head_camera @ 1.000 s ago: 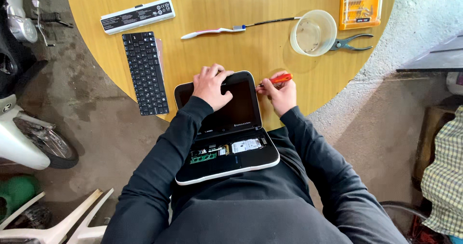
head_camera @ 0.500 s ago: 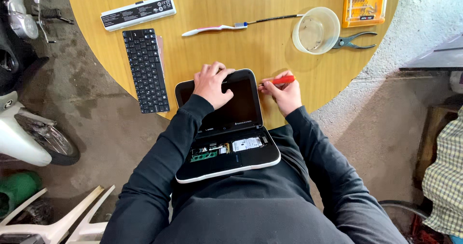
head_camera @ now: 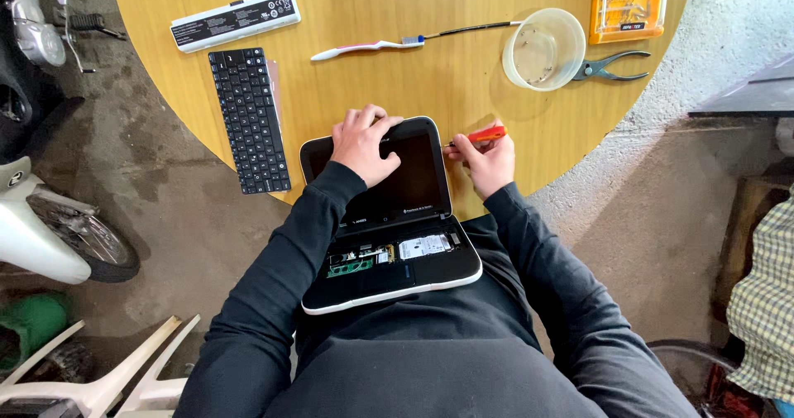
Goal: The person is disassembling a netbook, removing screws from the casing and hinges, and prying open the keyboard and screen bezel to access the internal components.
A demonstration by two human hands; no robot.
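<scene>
A small black laptop (head_camera: 389,219) lies opened flat on my lap, its screen resting against the edge of the round wooden table (head_camera: 397,87). The base has no keyboard, so a green circuit board and a silver drive show. My left hand (head_camera: 364,143) presses on the top left of the screen. My right hand (head_camera: 486,160) grips a red-handled screwdriver (head_camera: 480,135), whose tip touches the screen's upper right edge.
On the table lie a removed black keyboard (head_camera: 250,119), a white battery pack (head_camera: 235,19), a toothbrush (head_camera: 368,47), a clear plastic bowl (head_camera: 543,49), pliers (head_camera: 610,66) and an orange bit set (head_camera: 628,3). A scooter (head_camera: 41,219) and a white chair (head_camera: 99,381) stand at the left.
The view has shifted slightly. Both hands stay at the top of the screen, with the screwdriver still at its right edge.
</scene>
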